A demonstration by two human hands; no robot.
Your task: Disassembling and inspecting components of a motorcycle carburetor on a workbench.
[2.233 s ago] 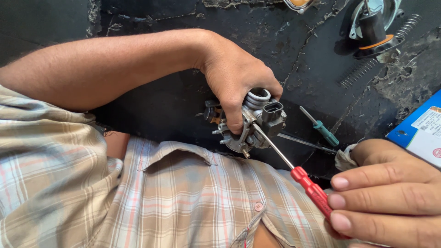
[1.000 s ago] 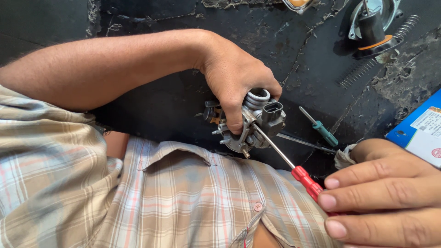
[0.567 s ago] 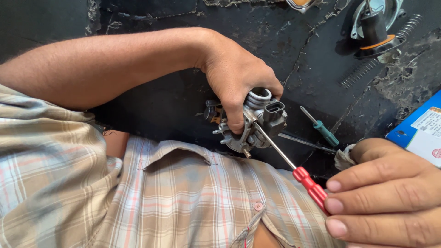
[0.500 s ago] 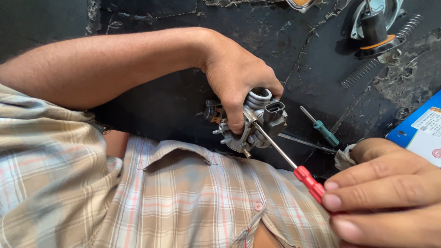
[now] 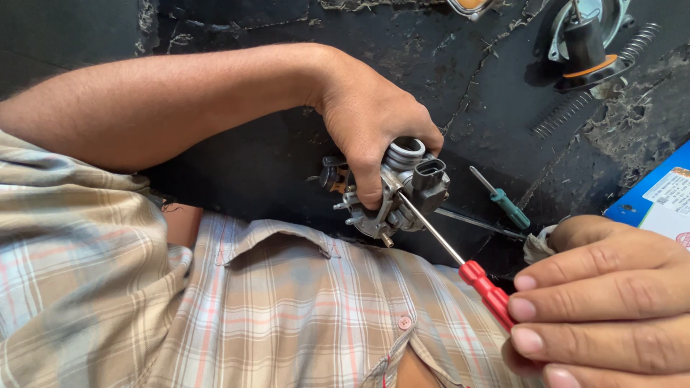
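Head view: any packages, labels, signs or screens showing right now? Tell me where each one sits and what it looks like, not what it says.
Blue box: flat package at the right edge, on the dark worktop above the right hand; only a corner shows.
White label: pale rectangular sticker on that box, with small print and a red spot, cut off by the frame.
No signs or screens in view.

On the black, cracked counter (image 5: 251, 179): a small green-handled screwdriver (image 5: 501, 198), a coil spring (image 5: 571, 113), a round metal part with orange ring (image 5: 586, 39), a blue box (image 5: 658, 194).
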